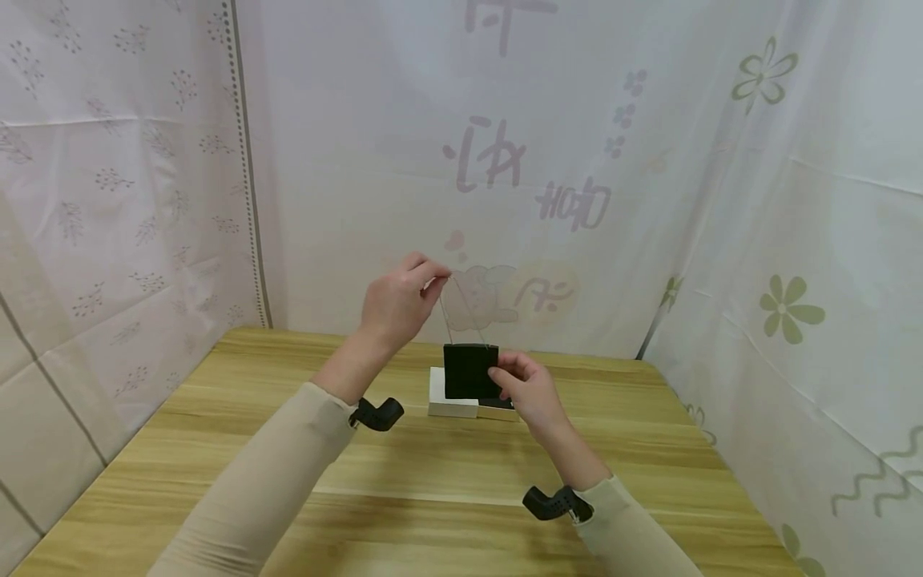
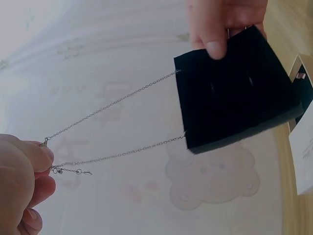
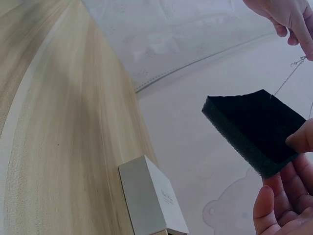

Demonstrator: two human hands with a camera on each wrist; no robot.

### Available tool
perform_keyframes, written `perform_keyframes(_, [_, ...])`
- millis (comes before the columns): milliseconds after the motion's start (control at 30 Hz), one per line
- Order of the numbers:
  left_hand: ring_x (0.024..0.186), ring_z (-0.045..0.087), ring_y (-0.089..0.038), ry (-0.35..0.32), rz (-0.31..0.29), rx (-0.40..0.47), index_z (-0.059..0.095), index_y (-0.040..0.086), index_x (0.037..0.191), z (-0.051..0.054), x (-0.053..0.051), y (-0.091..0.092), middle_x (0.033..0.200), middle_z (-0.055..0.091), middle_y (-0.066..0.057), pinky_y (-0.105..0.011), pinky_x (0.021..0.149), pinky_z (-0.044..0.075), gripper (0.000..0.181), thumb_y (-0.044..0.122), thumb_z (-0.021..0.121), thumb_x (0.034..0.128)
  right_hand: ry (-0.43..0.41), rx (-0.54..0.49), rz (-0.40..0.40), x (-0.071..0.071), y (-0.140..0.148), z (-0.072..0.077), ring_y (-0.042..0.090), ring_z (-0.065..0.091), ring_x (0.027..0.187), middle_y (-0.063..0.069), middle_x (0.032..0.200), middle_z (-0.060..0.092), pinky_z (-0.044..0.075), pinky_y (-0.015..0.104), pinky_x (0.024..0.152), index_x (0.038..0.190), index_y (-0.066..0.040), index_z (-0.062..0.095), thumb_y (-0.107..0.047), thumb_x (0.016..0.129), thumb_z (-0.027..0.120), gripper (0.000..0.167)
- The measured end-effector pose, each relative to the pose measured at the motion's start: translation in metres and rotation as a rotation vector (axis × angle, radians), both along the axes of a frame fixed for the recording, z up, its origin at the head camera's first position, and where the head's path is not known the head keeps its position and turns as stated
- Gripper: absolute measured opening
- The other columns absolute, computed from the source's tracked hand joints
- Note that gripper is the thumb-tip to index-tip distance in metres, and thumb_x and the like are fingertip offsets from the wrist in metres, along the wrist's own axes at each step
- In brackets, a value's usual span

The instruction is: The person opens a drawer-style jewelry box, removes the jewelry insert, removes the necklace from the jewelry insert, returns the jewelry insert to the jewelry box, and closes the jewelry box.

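A thin silver necklace (image 2: 117, 103) stretches between my two hands, its strands running to one edge of a square black foam pad (image 1: 469, 370). My left hand (image 1: 400, 296) is raised above the pad and pinches the clasp end between thumb and fingertips. A short extender tail dangles beside those fingers in the left wrist view. With thumb on one face and fingers behind, my right hand (image 1: 530, 393) grips the pad by its side. The foam's rough cut edge shows in the right wrist view. Whatever part of the necklace lies behind the pad is hidden.
Behind the pad, a white box (image 1: 453, 407) lies on the wooden table (image 1: 433, 489), with a dark-lined inner tray (image 1: 497, 413) partly out on its right. Printed cloth curtains (image 1: 346, 160) hang at the back and both sides.
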State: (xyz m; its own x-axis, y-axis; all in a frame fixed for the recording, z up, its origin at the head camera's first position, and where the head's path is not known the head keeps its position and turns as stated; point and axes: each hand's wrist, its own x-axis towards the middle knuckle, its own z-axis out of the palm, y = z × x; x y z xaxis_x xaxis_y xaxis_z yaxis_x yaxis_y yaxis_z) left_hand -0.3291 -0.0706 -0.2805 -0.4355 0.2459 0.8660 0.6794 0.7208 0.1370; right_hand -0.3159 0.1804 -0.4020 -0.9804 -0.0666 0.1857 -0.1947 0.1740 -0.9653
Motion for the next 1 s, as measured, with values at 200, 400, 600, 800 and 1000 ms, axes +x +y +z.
perform_keyframes(200, [0.084,0.078,-0.024,-0.019,0.019,0.013,0.083,0.009,0.11,0.002,-0.002,-0.007,0.105,0.076,-0.008,-0.039,0.064,0.066,0.009,0.009,0.078,0.1021,0.0,-0.011,0.001,-0.002,0.001,-0.003,0.017,0.062,0.095,-0.002,0.104,0.068,0.057,0.023,0.073,0.119,0.001,0.069,-0.009,0.104,0.072,0.019])
perform_keyframes(400, [0.085,0.079,-0.027,-0.042,0.027,0.028,0.083,0.007,0.11,0.005,-0.004,-0.014,0.106,0.076,-0.01,-0.041,0.066,0.066,0.01,0.007,0.077,0.1025,-0.003,-0.014,-0.004,-0.003,0.001,-0.004,0.015,0.062,0.094,-0.005,0.102,0.068,0.057,0.023,0.073,0.118,0.002,0.069,-0.008,0.103,0.073,0.018])
perform_keyframes(600, [0.083,0.078,-0.028,-0.033,0.034,0.038,0.083,0.007,0.11,0.008,-0.007,-0.018,0.106,0.076,-0.011,-0.043,0.065,0.065,0.009,0.007,0.077,0.1028,-0.006,-0.018,-0.013,-0.002,0.001,-0.003,0.016,0.062,0.092,-0.004,0.1,0.068,0.057,0.022,0.072,0.118,0.002,0.069,-0.007,0.103,0.072,0.018])
perform_keyframes(800, [0.084,0.078,-0.028,-0.038,0.047,0.043,0.083,0.007,0.11,0.011,-0.01,-0.022,0.106,0.076,-0.011,-0.043,0.065,0.065,0.009,0.008,0.076,0.1032,-0.012,-0.011,-0.011,-0.001,0.003,-0.003,0.017,0.061,0.09,-0.002,0.102,0.068,0.056,0.022,0.072,0.121,0.003,0.07,-0.009,0.104,0.072,0.021])
perform_keyframes(1000, [0.085,0.077,-0.028,-0.06,0.069,0.047,0.083,0.008,0.111,0.012,-0.011,-0.026,0.106,0.076,-0.01,-0.043,0.066,0.065,0.01,0.009,0.075,0.1043,-0.019,-0.01,-0.005,-0.001,0.006,-0.003,0.016,0.061,0.091,0.0,0.104,0.069,0.056,0.022,0.072,0.123,0.003,0.069,-0.009,0.105,0.072,0.022])
